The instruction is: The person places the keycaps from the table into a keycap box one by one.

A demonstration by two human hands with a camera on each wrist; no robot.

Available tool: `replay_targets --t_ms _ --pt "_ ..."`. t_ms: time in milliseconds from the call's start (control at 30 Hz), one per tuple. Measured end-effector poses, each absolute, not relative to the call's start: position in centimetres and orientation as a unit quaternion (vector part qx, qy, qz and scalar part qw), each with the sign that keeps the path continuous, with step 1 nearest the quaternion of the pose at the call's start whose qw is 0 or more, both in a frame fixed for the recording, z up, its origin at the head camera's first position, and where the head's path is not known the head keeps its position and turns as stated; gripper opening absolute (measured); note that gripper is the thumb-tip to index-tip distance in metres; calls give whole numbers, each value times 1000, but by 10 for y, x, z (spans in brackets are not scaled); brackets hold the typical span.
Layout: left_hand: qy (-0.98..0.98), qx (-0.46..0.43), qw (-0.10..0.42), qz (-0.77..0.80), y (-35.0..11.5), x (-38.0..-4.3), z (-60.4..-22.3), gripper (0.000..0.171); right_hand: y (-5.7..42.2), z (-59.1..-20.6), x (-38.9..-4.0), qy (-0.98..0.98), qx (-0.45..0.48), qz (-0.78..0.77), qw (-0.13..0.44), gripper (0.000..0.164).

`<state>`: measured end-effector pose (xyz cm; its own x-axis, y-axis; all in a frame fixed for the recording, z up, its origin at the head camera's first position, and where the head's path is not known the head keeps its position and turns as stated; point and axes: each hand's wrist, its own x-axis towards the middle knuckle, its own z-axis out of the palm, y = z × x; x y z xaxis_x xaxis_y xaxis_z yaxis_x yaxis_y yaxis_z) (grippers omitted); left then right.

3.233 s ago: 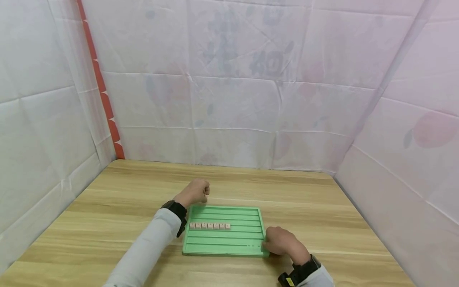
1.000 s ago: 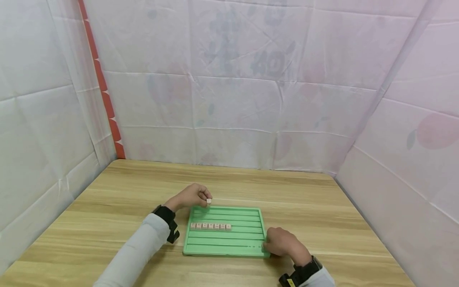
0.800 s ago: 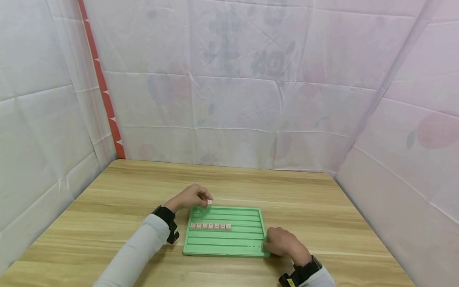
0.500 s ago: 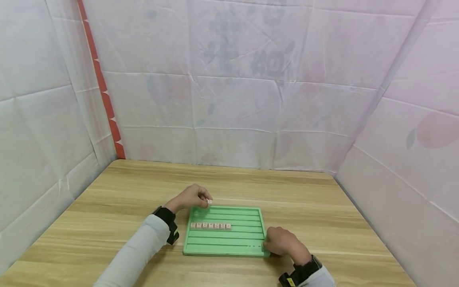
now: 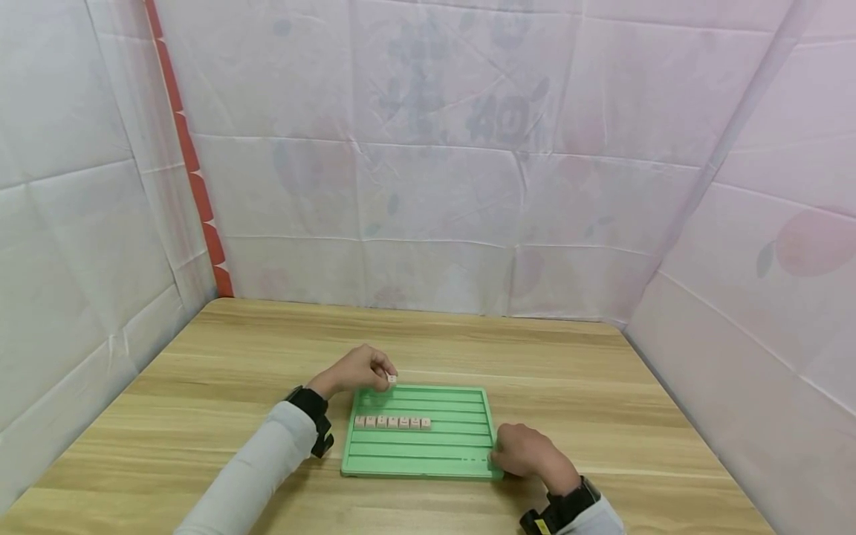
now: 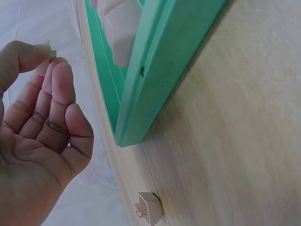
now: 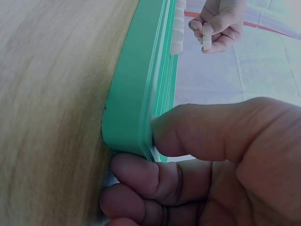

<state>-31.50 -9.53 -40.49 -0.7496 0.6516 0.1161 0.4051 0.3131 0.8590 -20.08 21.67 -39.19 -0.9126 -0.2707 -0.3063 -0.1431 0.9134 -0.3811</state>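
My left hand (image 5: 357, 368) pinches a small pale keycap (image 5: 391, 379) between thumb and fingertips, above the far left edge of a ridged green tray (image 5: 421, 468). In the left wrist view only a sliver of that keycap (image 6: 53, 54) shows. My right hand (image 5: 528, 451) grips the tray's near right corner, thumb on the rim and fingers curled under the edge, as the right wrist view shows. Several pinkish keycaps (image 5: 393, 422) stand in one row in a middle slot, starting at the tray's left side. Their legends are too small to read.
Another keycap (image 6: 149, 208) lies on its side on the wooden table (image 5: 568, 371), beyond the tray's corner in the left wrist view; the head view does not show it. Pale cloth walls (image 5: 435, 275) enclose the table at the back and both sides.
Since the oldest frame my left hand has turned and shifted slightly right and down, bringing the pinched keycap into sight. Over the last second it barely moves. My right hand and the row stay put.
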Motion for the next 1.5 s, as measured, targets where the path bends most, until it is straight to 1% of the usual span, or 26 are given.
replay_targets --t_ms 233,500,767,1500 --pt "816 301 131 476 -92 -313 -404 17 217 -392 -201 961 -111 -181 177 18" --pt "829 310 119 449 -86 -306 -401 13 217 -393 -201 963 -111 -176 173 17" --pt "837 306 126 435 -78 -300 -401 11 216 -393 -200 964 -112 -172 171 17" --pt "838 350 138 395 -51 -289 -400 10 216 -393 -200 963 -109 -174 177 16"
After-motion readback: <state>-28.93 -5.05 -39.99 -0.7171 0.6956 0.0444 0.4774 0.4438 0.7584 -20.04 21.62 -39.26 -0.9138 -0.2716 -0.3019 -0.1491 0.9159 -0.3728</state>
